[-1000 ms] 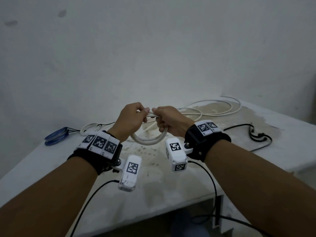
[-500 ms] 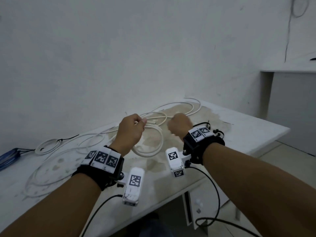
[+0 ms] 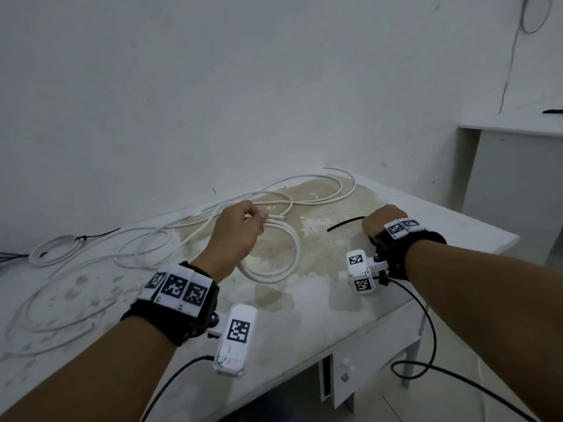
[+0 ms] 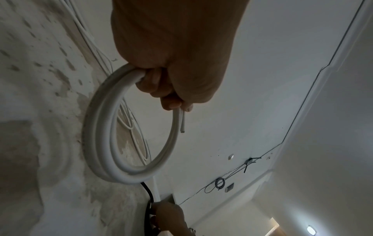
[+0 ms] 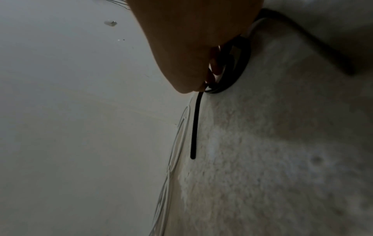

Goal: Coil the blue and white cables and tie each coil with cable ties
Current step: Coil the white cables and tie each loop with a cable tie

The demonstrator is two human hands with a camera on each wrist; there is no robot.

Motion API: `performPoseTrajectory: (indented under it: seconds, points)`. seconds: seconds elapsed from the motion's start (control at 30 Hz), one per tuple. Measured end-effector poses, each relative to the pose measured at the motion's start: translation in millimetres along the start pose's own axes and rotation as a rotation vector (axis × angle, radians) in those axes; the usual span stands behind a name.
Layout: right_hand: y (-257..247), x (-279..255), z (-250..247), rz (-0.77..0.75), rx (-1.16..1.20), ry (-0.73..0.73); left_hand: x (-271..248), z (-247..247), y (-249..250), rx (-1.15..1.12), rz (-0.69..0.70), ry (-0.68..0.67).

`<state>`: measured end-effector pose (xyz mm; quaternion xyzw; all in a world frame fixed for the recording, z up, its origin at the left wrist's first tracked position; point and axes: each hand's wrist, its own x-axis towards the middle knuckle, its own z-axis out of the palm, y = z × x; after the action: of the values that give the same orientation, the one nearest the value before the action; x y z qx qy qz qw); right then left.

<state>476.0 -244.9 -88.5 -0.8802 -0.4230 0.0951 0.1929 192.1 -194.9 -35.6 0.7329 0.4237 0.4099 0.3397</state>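
left hand [image 3: 236, 236]: fingers curled round white cable coil [image 3: 281, 257] above table [image 3: 320, 315] | right hand [image 3: 382, 222]: pinching black cable tie [image 3: 344, 223] on table

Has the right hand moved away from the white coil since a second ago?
Yes. The right hand has left the white coil held by the left hand and gone rightward along the table, where it now pinches a black cable tie.
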Motion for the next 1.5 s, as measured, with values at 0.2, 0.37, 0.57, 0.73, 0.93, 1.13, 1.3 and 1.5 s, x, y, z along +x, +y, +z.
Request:
performPoseTrajectory:
  seconds: [0.2,0.37,0.57,0.73,0.93,1.13,1.3,1.5]
  points:
    - [-16.4,2.2,-1.0,0.149,0.142,0.192,-3.6,-39.5,-24.8,-0.043,-0.039,0.068]
    - [-77.3,-12.4,-10.4,-0.010,0.189,0.396,-0.4,-59.6,-39.5,-0.121,-0.065,0.070]
    - [-216.2,-21.8,10.5,-0.424,0.538,0.315,5.4,-99.8,-46.1,-0.173,-0.035,0.110]
    - [-306.6,-54.9,62.5,-0.339,1.180,-0.288,-2.3,-153.5,-79.3,-0.203,-0.138,0.217]
    - [-349.8,-90.7,115.2,-0.217,1.196,-0.726,-17.9,-199.5,-122.8,-0.188,-0.268,0.245]
    - [-360.7,-107.5,152.9,-0.570,1.016,-0.498,-18.0,-206.1,-144.6,-0.076,-0.261,0.248]
    - [-360.0,-115.3,159.9,-0.768,0.946,-0.324,-20.0,-193.1,-151.8,0.039,-0.238,0.272]
    - [-346.8,-120.0,163.0,-0.674,1.114,-0.349,-20.5,-186.0,-147.2,0.098,-0.198,0.307]
